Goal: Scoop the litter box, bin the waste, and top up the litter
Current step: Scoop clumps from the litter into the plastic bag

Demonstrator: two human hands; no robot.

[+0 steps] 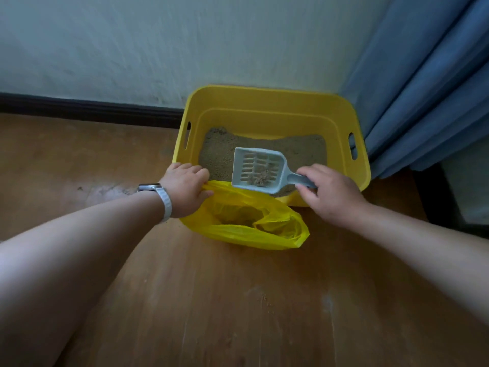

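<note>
On floor: 1 litter box, 1 bag; above, 1 scoop.

Pale, faintly textured plaster wall, upper field, meeting the brown wood-grain plank floor along a dark, ribbed skirting board at left. Blue pleated fabric curtain at the right edge, its folds running down and leftward in front of the wall. Floor surface: whitish scuffed patch at left, near the skirting board; scatter of pale specks and a faint white streak, lower right of centre. Dark, indistinct upright piece at far right, below the curtain; identity cannot be told.
</note>
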